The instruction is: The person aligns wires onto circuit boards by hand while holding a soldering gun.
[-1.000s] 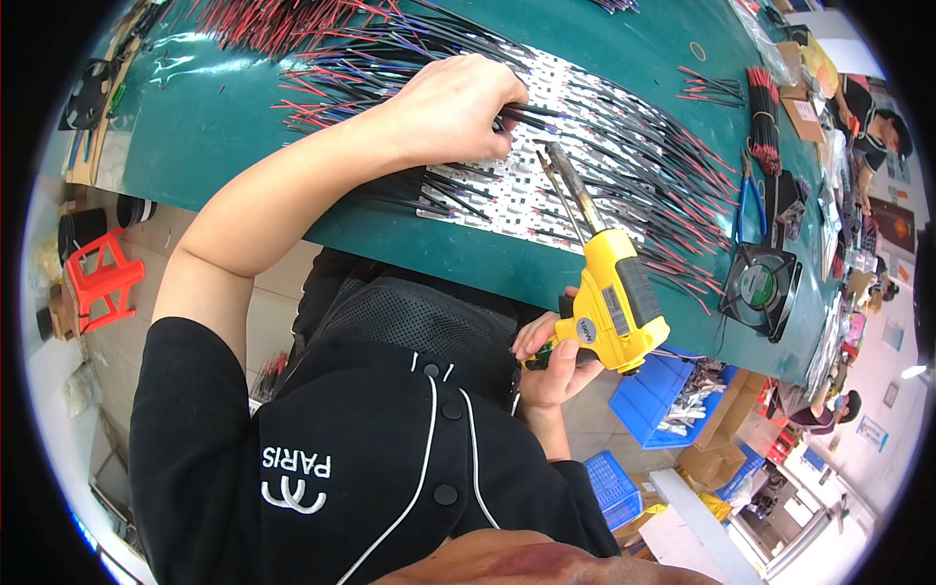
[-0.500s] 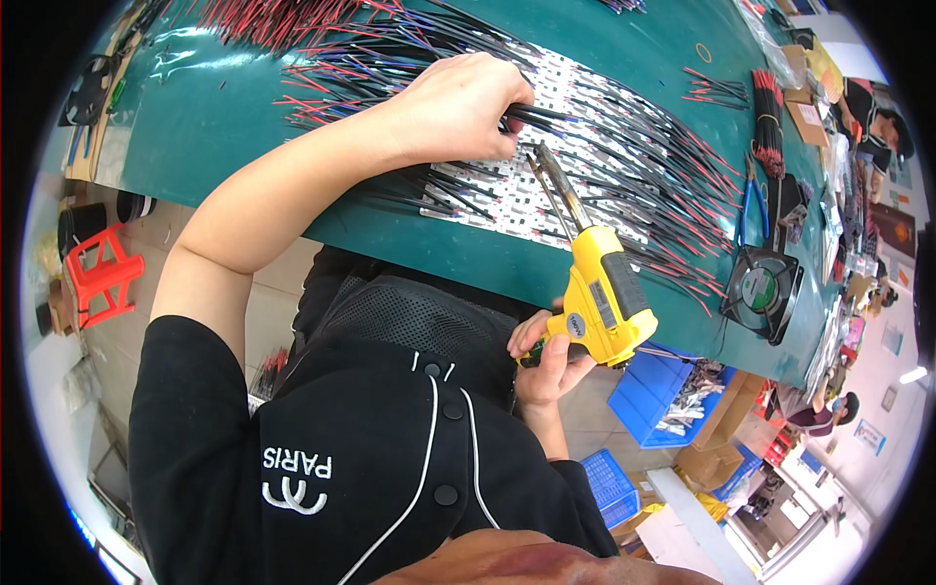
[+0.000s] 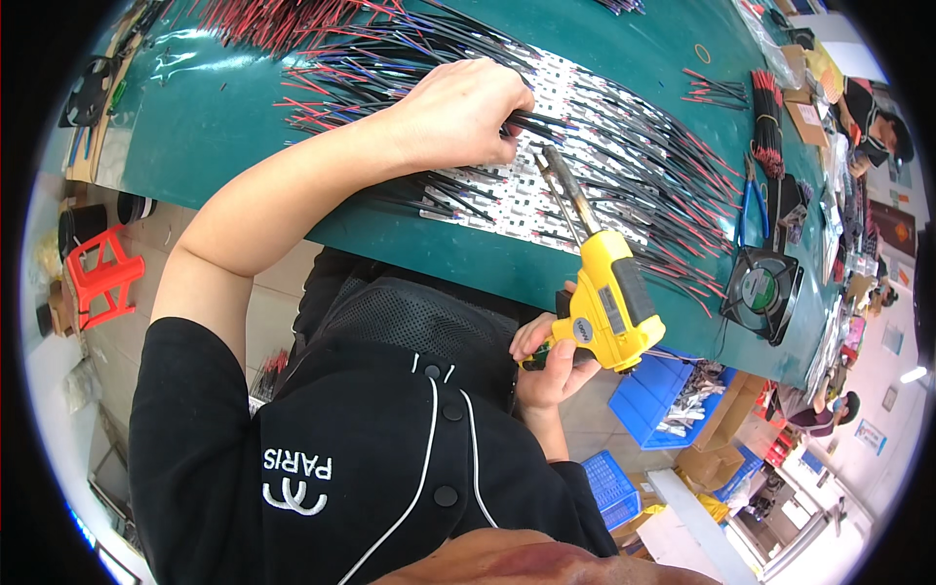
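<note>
My left hand point(image 3: 466, 109) is closed, knuckles up, above the rows of white boards. Black wires point(image 3: 542, 121) stick out from between its fingers toward the right. In my right hand point(image 3: 551, 366), at the table's near edge, is a yellow soldering gun point(image 3: 612, 302) with a black back panel. Its long metal barrel and thin feed tube point up and away, and the tip lies a little below and right of the held wires, apart from them. Under both, small white circuit boards point(image 3: 517, 200) lie in a sheet, with black and red wires fanning out at both sides.
Loose red and black wires point(image 3: 283, 21) pile at the far left. To the right lie a tied wire bundle point(image 3: 767, 122), blue-handled pliers point(image 3: 752, 210) and a square black fan point(image 3: 763, 292). Below the table stand a blue bin point(image 3: 648, 395) and a red stool point(image 3: 102, 276). People sit farther right.
The soldering gun has moved slightly right and toward me, its tip drawing away from the wires in my left hand. My left hand has hardly moved.
</note>
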Tool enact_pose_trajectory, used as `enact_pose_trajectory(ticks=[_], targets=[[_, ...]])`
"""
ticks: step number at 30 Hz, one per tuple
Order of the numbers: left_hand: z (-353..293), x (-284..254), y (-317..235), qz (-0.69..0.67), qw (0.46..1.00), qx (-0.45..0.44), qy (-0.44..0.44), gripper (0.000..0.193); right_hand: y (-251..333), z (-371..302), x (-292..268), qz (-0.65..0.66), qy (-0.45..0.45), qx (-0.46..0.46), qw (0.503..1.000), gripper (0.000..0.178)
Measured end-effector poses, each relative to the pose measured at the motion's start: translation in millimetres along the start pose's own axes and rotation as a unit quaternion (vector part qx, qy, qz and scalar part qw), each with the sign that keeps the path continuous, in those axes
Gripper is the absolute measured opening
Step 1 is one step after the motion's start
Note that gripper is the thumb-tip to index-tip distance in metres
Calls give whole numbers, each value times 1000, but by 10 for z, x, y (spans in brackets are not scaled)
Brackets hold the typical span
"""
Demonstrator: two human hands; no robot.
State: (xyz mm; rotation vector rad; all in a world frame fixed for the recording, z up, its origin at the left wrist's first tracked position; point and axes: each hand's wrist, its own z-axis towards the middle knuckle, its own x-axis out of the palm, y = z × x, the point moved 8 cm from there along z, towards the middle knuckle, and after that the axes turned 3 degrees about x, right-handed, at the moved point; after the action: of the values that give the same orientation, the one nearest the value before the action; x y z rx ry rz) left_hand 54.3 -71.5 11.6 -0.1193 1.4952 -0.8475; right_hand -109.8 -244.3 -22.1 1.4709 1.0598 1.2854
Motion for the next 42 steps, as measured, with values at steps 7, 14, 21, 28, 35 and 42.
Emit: enact_pose_trajectory(ticks=[7,14,21,28,35,42], targets=[[-2,-12,-11,2,1000,7,-9,27,24,-2,-12,9,2,-29,1000,48],[-8,-12,-9,8,1000,-5,2,28,-50,-8,-5,10,6,-24,1000,36],[-9,-7,-4,9,1000,1,-7,29,-61,16,17,-4,7,-2,1000,38],[-16,-17,-23,16,1000,9,-25,29,-79,23,-3,-13,10,-4,1000,48],[-17,-18,-12,13,999,14,-30,29,40,37,-45,11,-16,-38,999,62],[43,1,57,-9,998,-7,60,25,78,12,-58,3,-24,-38,999,66]])
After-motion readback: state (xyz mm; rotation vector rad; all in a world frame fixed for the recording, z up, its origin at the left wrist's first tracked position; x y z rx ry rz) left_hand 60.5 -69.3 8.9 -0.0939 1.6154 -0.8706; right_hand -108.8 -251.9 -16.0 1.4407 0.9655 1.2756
